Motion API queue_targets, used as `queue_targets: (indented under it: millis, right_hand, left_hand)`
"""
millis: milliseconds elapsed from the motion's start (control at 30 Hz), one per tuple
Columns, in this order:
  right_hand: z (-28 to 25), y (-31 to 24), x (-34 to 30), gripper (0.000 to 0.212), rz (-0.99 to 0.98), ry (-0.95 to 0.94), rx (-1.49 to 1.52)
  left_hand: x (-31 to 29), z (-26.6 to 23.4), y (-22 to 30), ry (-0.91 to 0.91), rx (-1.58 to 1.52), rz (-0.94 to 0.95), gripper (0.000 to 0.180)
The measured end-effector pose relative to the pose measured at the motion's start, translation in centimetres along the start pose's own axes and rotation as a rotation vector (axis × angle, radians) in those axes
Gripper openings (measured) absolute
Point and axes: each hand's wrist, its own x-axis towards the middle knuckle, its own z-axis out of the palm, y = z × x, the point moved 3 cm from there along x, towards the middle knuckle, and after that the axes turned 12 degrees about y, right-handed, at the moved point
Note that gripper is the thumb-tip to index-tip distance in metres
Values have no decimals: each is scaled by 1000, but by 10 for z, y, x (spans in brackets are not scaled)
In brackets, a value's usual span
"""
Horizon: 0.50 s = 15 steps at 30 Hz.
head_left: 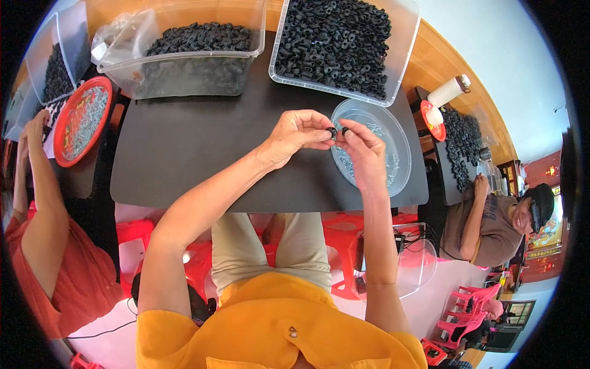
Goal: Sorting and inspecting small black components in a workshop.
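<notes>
My left hand (301, 132) pinches a small black plastic part (332, 132) between thumb and fingertips. Close beside it, my right hand (364, 147) is closed on another small black piece (345, 131) at its fingertips. The two pieces are held almost tip to tip; whether they touch I cannot tell. Both hands are raised over the left rim of a round clear tray (402, 144), which holds many small silvery metal pieces (376, 128). My right hand and wrist hide part of that tray.
On the dark table (203, 147) stand two clear bins, one at back left (178, 80) and one at back right (402, 37), full of black parts. A co-worker at left sits by a red tray (109, 92); another at right works beside a black heap (461, 135) and a white bottle (448, 91).
</notes>
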Motion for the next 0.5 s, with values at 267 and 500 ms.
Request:
queue_targets:
  millis: [267, 500]
  right_hand:
    - [-5, -12, -4, 16, 1, 35, -66]
    - [0, -13, -6, 16, -41, 15, -159]
  left_hand:
    - [1, 0, -1, -4, 29, 3, 16]
    - [2, -2, -2, -8, 87, 29, 16]
